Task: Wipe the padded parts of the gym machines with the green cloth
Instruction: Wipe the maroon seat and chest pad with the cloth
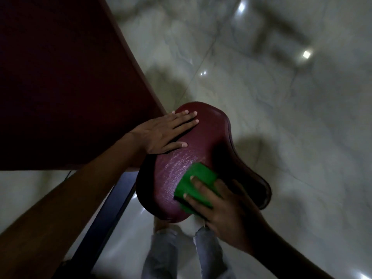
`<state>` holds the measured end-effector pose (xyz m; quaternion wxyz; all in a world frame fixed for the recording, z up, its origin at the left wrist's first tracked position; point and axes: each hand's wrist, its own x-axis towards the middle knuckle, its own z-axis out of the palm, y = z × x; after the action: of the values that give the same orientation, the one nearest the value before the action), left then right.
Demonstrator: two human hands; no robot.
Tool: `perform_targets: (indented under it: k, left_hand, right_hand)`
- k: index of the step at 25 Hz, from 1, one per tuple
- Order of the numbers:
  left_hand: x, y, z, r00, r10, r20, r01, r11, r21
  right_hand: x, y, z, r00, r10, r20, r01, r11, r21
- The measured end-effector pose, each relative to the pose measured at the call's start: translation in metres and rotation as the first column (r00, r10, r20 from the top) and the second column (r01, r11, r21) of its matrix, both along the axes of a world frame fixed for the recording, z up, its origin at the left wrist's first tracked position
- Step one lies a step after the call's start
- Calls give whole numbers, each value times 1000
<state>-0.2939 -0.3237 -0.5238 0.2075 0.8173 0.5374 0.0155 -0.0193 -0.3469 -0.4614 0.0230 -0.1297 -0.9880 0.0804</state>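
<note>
Pressing the green cloth (196,187) flat-fingered on the maroon seat pad (201,137) near its right edge, the right hand (225,208) could slide off; the left hand (167,133), spread flat, braces the far end

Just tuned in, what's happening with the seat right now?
A person is wiping the maroon seat pad. The right hand presses the green cloth flat on the pad's near part, while the left hand rests flat on its far end. A larger maroon pad sits to the left, untouched by either hand.
</note>
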Motion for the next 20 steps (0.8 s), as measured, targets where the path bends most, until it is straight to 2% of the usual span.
perform_targets:
  k: [1, 2, 5, 6, 8, 10, 15, 18, 20]
  left_hand:
    - [-2, 2, 0, 1000, -20, -3, 20, 1000, 18]
    - [-4, 5, 1, 999, -39, -1, 39, 999, 31]
    - [-12, 11, 5, 995, -95, -3, 95, 995, 25]
    - [-14, 12, 6, 995, -98, -10, 98, 995, 22]
    - [-13, 13, 7, 996, -91, -4, 91, 996, 20]
    - [-10, 13, 9, 997, -82, 5, 82, 997, 8]
    - [-12, 12, 10, 998, -55, -23, 54, 998, -44]
    - [-8, 9, 13, 1000, -12, 6, 12, 997, -75]
    - [-3, 6, 15, 998, 38, 46, -33, 995, -94]
  right_hand:
    - [-4, 2, 5, 998, 54, 40, -55, 998, 20]
    - [-8, 6, 7, 996, 32, 85, -34, 999, 24]
    - [-34, -9, 2, 957, -242, 163, 243, 970, 11]
    - [-42, -25, -1, 959, -229, 166, 231, 973, 10]
    - [-47, -57, -8, 992, -45, 117, 49, 998, -30]
    - [-50, -58, -9, 990, 59, 131, -55, 998, -40]
    - [-84, -37, -22, 982, -78, 175, 74, 997, 32]
    - [-78, -58, -17, 980, 103, 171, -111, 993, 40]
    - [-46, -47, -8, 981, 144, 129, -143, 990, -14]
